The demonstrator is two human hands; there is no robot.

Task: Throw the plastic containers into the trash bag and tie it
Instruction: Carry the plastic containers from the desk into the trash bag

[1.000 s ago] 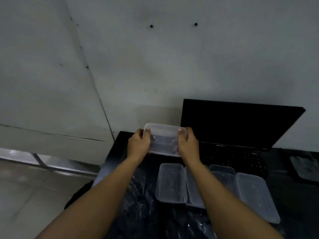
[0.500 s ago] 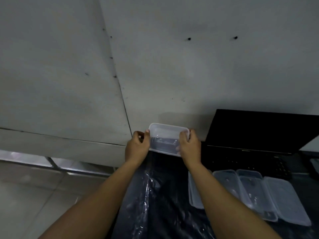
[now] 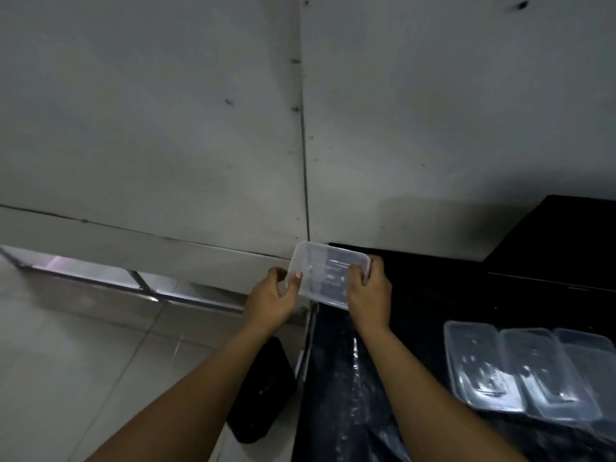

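Note:
A clear plastic container point(image 3: 328, 273) is held up in the air over the table's far left corner. My left hand point(image 3: 271, 300) pinches its left end with thumb and fingers. My right hand point(image 3: 368, 295) grips its right end, fingers curled over the rim. A black trash bag point(image 3: 353, 388) lies flat and shiny on the dark table beneath my right forearm. Three more clear containers point(image 3: 530, 371) lie side by side, overlapping, at the right edge of the table.
A black laptop point(image 3: 560, 248) stands open at the back right against the grey wall. A black object point(image 3: 263, 391) sits on the tiled floor left of the table point(image 3: 433, 295). A metal rail point(image 3: 140, 285) runs along the wall base.
The view has swung left, so the laptop and the lying containers have slid to the right. Both hands still hold the container, which now hangs over the table's left corner.

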